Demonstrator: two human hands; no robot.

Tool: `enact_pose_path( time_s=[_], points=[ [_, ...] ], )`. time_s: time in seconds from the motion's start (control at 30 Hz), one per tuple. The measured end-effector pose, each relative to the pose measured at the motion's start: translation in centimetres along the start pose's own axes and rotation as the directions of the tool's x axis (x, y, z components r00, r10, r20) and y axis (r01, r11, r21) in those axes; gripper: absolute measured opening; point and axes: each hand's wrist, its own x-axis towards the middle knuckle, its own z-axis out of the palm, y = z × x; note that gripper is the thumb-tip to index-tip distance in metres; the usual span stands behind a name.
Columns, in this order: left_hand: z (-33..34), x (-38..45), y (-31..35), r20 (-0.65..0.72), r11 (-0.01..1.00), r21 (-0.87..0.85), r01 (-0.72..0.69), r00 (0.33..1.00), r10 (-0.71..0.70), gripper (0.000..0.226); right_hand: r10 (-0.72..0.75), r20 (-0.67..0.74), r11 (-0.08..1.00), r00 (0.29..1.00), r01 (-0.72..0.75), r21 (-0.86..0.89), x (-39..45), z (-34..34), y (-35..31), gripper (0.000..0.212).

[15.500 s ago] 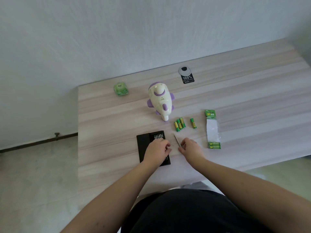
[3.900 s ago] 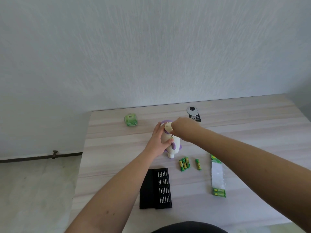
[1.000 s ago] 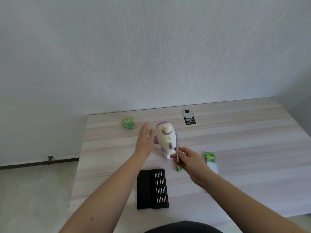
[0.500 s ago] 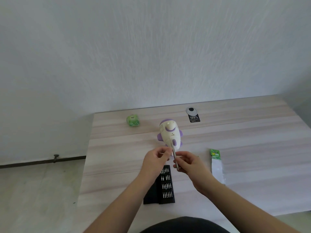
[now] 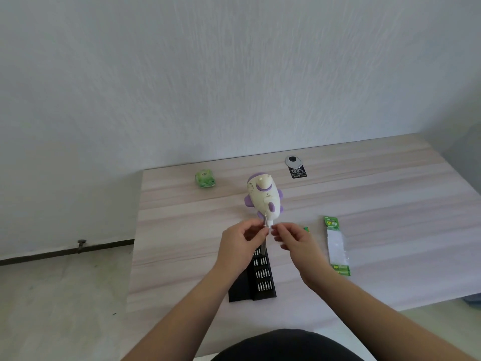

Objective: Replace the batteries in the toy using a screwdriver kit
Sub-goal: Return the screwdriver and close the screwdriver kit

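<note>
1. The toy (image 5: 263, 198), a cream and purple plastic figure, lies on the counter (image 5: 377, 204) at about 12 o'clock from the hands, well short of the back edge.
2. The left hand (image 5: 240, 239) pinches the thin metal screwdriver (image 5: 264, 235) near its upper end, shaft upright, tip pointing up toward the toy's near end.
3. The right hand (image 5: 292, 239) has fingers curled toward the driver's tip; whether it pinches a bit there is too small to tell.
4. The open black bit case (image 5: 261, 277) lies at 6 o'clock beneath both hands; a battery pack (image 5: 337, 246) lies at 3 o'clock, with a green battery (image 5: 305, 228) peeking past the right hand.
5. Handling, as a judgement: the toy looks light, hard and smooth, likely to roll or skid under a driver's push, so hold it round its broad middle. The driver is slim and slippery; grip it close to the tip.
</note>
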Motion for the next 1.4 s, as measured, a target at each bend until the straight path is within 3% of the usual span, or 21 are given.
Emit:
enact_pose_path(
  time_s=[0.13, 0.5, 0.8, 0.93, 1.03, 1.2, 1.4],
  points=[
    [-0.1, -1.0, -0.2, 0.056, 0.998, 0.045, -0.05, 0.997, 0.047, 0.012, -0.074, 0.016, 0.997, 0.997, 0.073, 0.04, -0.6, 0.2, -1.1, 0.019],
    [0.7, -1.4, -0.3, 0.111, 0.946, 0.248, -0.209, 0.976, 0.186, 0.018, -0.105, -0.037, 0.994, 0.994, 0.105, -0.015, -0.9, -1.1, -0.7, 0.01],
    [2.3, -0.5, -0.7, 0.102, 0.884, 0.438, -0.163, 0.986, 0.131, 0.017, -0.065, -0.001, 0.994, 0.998, 0.065, -0.093, 0.8, -2.8, 0.1, 0.011],
    [3.1, -1.0, -1.9, 0.092, 0.863, 0.5, -0.077, 0.995, 0.036, 0.019, -0.04, -0.038, 0.996, 0.998, 0.036, -0.087, 1.9, -3.8, 1.2, 0.012],
    [3.1, -1.9, -3.6, -0.029, 0.922, 0.366, 0.129, 0.991, -0.127, 0.016, -0.005, 0.009, 0.999, 1.0, 0.006, -0.053, 2.8, -4.6, 1.7, 0.011],
    [2.5, -3.4, -7.2, -0.312, 0.88, 0.186, 0.438, 0.875, -0.37, 0.014, 0.072, 0.154, 0.994, 0.985, -0.058, -0.093, 3.4, -5.2, 3.6, 0.01],
    [2.8, -4.5, -9.5, -0.346, 0.808, 0.225, 0.544, 0.82, -0.455, 0.016, 0.144, 0.261, 0.975, 0.955, -0.092, -0.202, 3.3, -4.8, 5.3, 0.012]
  ],
)
